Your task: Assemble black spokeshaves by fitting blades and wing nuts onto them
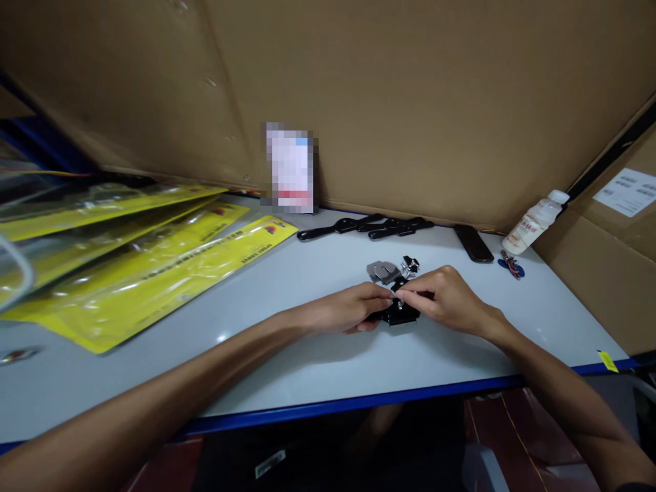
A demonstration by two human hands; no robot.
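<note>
Over the white bench (287, 362), the left hand (370, 304) grips a black metal tool (404, 318); the right hand (443, 297) pinches at its silvery fastener (400, 305), work seemingly midway. Just beyond the tool, flat grey plates (382, 272) and shiny fittings (408, 266) appear unattached.

l hand (363, 309) & r hand (451, 301) pinch close tog.

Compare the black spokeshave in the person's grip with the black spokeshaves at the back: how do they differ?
The held spokeshave is nearer the table's front edge; the rear spokeshaves lie by the cardboard wall.

The left grip holds the held spokeshave, with the right grip at it too; neither touches the rear spokeshaves.

The held spokeshave is partly covered, while the rear spokeshaves' handles show.

Both are black.
</note>
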